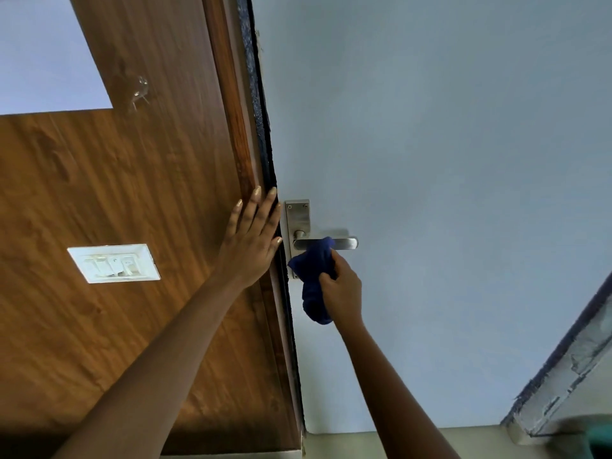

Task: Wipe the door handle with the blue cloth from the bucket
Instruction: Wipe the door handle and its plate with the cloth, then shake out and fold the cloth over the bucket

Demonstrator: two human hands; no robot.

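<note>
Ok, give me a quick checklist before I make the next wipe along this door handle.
1. Blue cloth gripped in right hand: ok.
2. Cloth touching the door handle: ok, it covers the lever's middle.
3. Lever's free end wiped: cannot tell; it shows bare beyond the cloth.
4. Left hand bracing flat on the wooden frame: ok.
5. Left fingertips clear of the door gap: not ok, they lie at the edge.
6. Backplate wiped: cannot tell.
</note>
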